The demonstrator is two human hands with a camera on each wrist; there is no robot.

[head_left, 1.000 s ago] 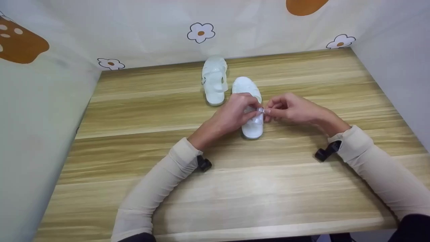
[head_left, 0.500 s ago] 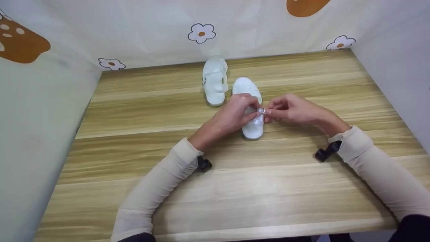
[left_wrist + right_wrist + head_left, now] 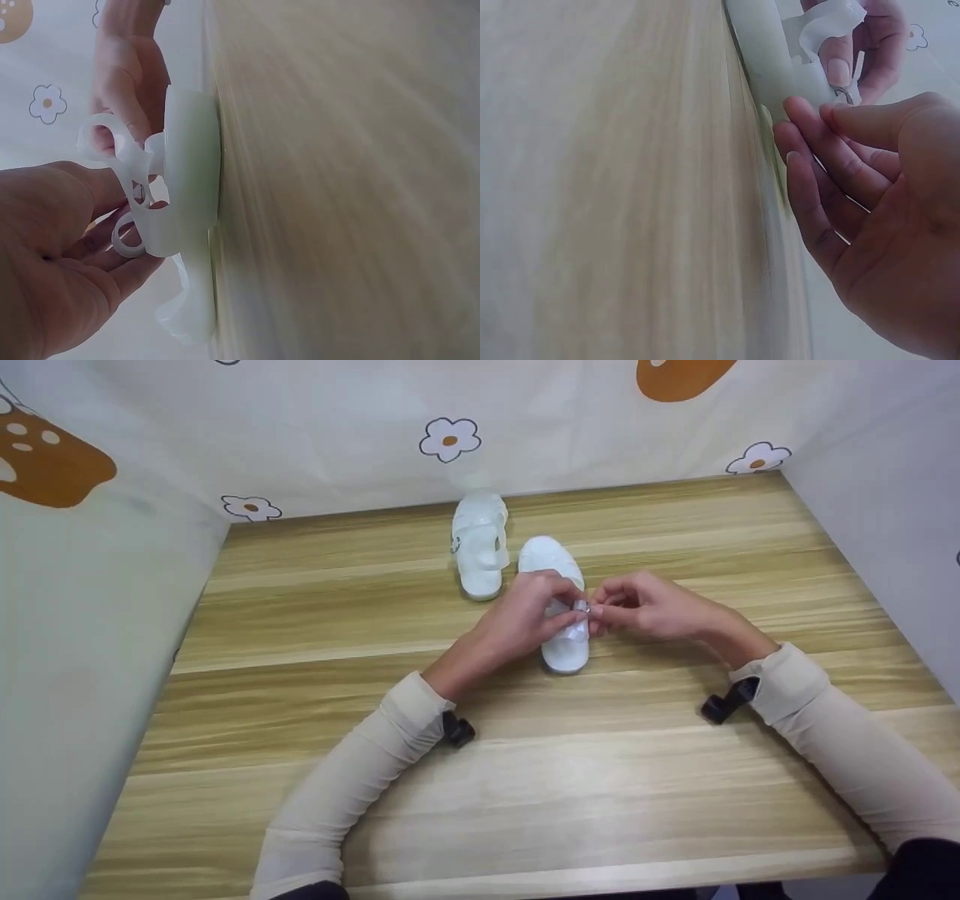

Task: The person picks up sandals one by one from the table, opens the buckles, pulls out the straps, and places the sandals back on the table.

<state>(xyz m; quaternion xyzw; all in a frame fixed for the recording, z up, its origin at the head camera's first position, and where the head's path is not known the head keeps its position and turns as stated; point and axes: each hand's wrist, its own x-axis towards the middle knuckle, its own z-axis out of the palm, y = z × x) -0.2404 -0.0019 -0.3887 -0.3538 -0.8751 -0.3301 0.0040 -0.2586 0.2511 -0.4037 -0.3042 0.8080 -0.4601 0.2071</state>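
Seemingly a screened-off workspace, home or office unclear: wood-grain bench (image 3: 562,810) beneath the right grip (image 3: 652,604), flower-printed sheeting (image 3: 562,427) beyond it, pale wall (image 3: 885,510) to its right.

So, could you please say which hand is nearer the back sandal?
Left. The left hand is just right of the back sandal, by its near end; the right hand is farther, at the right edge of the front sandal.

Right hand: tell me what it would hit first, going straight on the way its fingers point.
The right hand would first meet the strap of the nearer sandal, with the left hand just beyond. Depth there is hard to judge, but it seems to be pinching the strap already.
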